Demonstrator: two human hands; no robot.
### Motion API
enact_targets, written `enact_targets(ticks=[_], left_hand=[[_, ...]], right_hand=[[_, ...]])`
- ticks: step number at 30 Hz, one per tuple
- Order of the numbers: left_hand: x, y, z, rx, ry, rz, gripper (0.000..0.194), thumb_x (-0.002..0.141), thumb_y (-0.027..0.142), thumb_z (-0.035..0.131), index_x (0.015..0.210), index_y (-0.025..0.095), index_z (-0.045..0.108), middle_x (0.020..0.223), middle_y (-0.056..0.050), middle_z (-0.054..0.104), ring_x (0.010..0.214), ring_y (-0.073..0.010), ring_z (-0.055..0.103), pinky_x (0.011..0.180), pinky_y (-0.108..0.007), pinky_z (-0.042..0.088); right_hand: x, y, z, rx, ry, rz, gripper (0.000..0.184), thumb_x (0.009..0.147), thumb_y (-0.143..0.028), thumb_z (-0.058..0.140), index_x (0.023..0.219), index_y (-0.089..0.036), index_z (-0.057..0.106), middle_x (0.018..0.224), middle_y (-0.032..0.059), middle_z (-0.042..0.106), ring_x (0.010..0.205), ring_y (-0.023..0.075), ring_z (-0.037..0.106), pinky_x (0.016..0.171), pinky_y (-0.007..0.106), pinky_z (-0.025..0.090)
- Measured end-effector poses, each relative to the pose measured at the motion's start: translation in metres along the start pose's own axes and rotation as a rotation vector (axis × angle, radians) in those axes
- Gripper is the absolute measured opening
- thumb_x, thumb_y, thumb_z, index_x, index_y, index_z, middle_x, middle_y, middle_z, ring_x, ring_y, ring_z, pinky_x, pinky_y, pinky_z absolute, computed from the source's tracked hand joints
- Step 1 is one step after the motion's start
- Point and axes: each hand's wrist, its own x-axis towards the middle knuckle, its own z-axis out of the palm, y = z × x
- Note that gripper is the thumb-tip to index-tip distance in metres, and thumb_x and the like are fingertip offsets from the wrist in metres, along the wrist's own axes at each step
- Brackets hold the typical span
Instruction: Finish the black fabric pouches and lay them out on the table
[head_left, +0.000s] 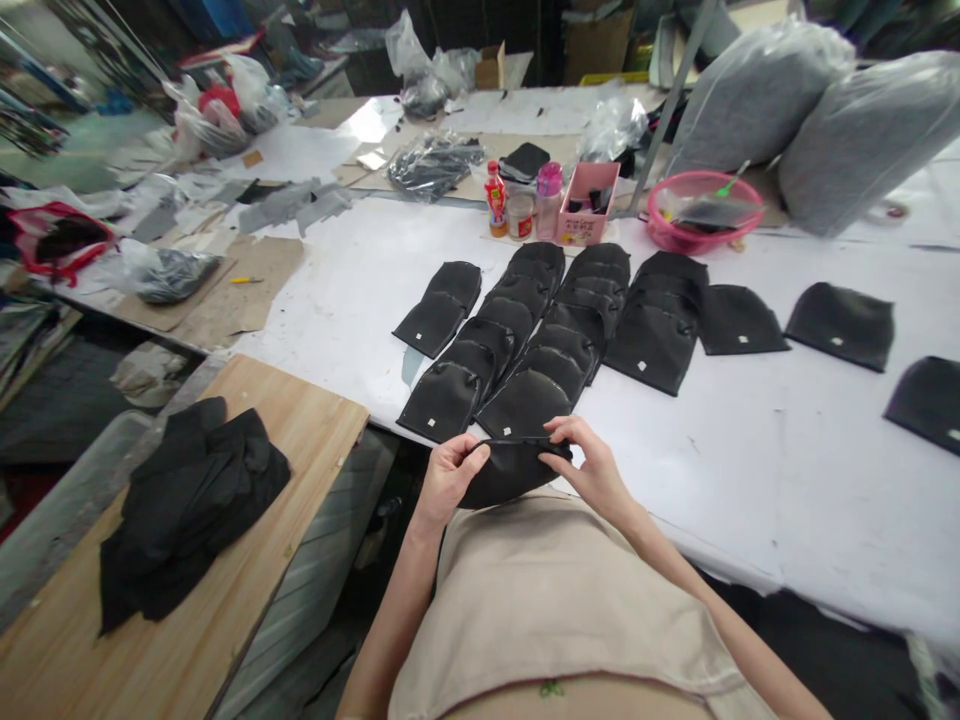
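Note:
A black, curved-edged fabric piece (pixel 514 478) is stretched between my two hands, close to my apron at the table's front edge. My left hand (pixel 448 478) pinches its left end between thumb and fingers. At the other end, my right hand (pixel 585 460) grips the top edge near the corner, thumb below and fingers above. Just beyond lie overlapping rows of similar black pieces (pixel 525 405), several with a small white tag near the straight edge. What the underside of the held piece looks like is hidden.
Single black pieces (pixel 840 325) lie to the right on the white table (pixel 750 440). Behind the rows stand a red-capped bottle (pixel 496 200), a pink box (pixel 589 205) and a pink basket (pixel 703 235). Black cloth (pixel 187 510) rests on a wooden board (pixel 315 420) at left.

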Motion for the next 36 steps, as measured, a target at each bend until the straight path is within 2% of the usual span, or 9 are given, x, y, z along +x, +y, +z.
enact_targets(ticks=[5, 8, 12, 15, 21, 26, 30, 36], left_hand=[[0.001, 0.0, 0.0, 0.028, 0.0, -0.003, 0.03, 0.083, 0.037, 0.067, 0.067, 0.015, 0.054, 0.06, 0.005, 0.042, 0.056, -0.0071, 0.034, 0.054, -0.02, 0.03], [0.002, 0.0, 0.0, 0.035, 0.005, 0.006, 0.029, 0.083, 0.036, 0.066, 0.067, 0.015, 0.054, 0.06, 0.005, 0.042, 0.056, -0.0073, 0.034, 0.053, -0.02, 0.029], [0.004, 0.002, 0.001, 0.054, -0.004, 0.011, 0.03, 0.082, 0.036, 0.066, 0.065, 0.015, 0.052, 0.06, 0.004, 0.042, 0.056, -0.0076, 0.035, 0.053, -0.021, 0.029], [0.005, 0.003, 0.003, 0.079, -0.013, -0.001, 0.031, 0.082, 0.037, 0.065, 0.065, 0.015, 0.051, 0.06, 0.005, 0.041, 0.055, -0.0076, 0.035, 0.053, -0.02, 0.029], [0.007, 0.005, 0.006, 0.216, 0.043, 0.035, 0.028, 0.084, 0.036, 0.06, 0.066, 0.016, 0.053, 0.059, 0.005, 0.042, 0.056, -0.0088, 0.036, 0.053, -0.021, 0.03], [0.009, 0.004, 0.006, 0.316, 0.068, 0.107, 0.024, 0.088, 0.032, 0.054, 0.069, 0.016, 0.055, 0.061, 0.004, 0.045, 0.059, -0.0101, 0.04, 0.057, -0.021, 0.034], [0.007, 0.01, 0.005, 0.407, -0.007, 0.122, 0.019, 0.089, 0.031, 0.052, 0.079, 0.017, 0.059, 0.068, 0.003, 0.053, 0.064, -0.0119, 0.047, 0.06, -0.021, 0.037], [0.001, 0.021, 0.005, 0.597, -0.119, 0.169, 0.018, 0.085, 0.037, 0.063, 0.082, 0.018, 0.063, 0.068, 0.003, 0.055, 0.063, -0.0123, 0.049, 0.062, -0.022, 0.036]], right_hand=[[-0.001, 0.004, 0.006, 0.028, 0.082, 0.054, 0.021, 0.084, -0.026, 0.069, 0.091, -0.023, 0.049, 0.111, 0.0072, 0.061, 0.103, 0.0214, 0.06, 0.088, 0.037, 0.05], [0.0, 0.006, 0.006, 0.044, 0.059, 0.065, 0.017, 0.086, -0.027, 0.067, 0.092, -0.023, 0.051, 0.109, 0.0065, 0.062, 0.1, 0.0206, 0.061, 0.087, 0.036, 0.05], [0.005, 0.001, 0.005, -0.01, -0.003, -0.008, 0.007, 0.089, -0.025, 0.063, 0.087, -0.023, 0.056, 0.105, 0.007, 0.062, 0.103, 0.0218, 0.06, 0.09, 0.037, 0.047], [0.008, -0.006, 0.005, 0.006, -0.016, 0.004, 0.009, 0.09, -0.025, 0.061, 0.082, -0.023, 0.057, 0.102, 0.0073, 0.063, 0.101, 0.0222, 0.06, 0.09, 0.038, 0.047], [0.009, -0.01, 0.006, 0.148, -0.069, 0.199, 0.012, 0.087, -0.026, 0.061, 0.078, -0.021, 0.054, 0.097, 0.0047, 0.068, 0.093, 0.0206, 0.062, 0.086, 0.035, 0.046], [0.01, -0.008, 0.01, 0.18, -0.044, 0.258, 0.013, 0.085, -0.028, 0.062, 0.077, -0.021, 0.055, 0.095, 0.0046, 0.068, 0.091, 0.0201, 0.062, 0.085, 0.034, 0.045], [0.011, -0.009, 0.01, 0.154, -0.043, 0.258, 0.013, 0.085, -0.029, 0.062, 0.077, -0.021, 0.057, 0.089, 0.0038, 0.067, 0.087, 0.0198, 0.061, 0.081, 0.033, 0.047], [0.01, -0.009, 0.013, 0.137, -0.058, 0.252, 0.011, 0.087, -0.028, 0.061, 0.079, -0.021, 0.057, 0.09, 0.0038, 0.067, 0.087, 0.0198, 0.061, 0.08, 0.033, 0.047]])
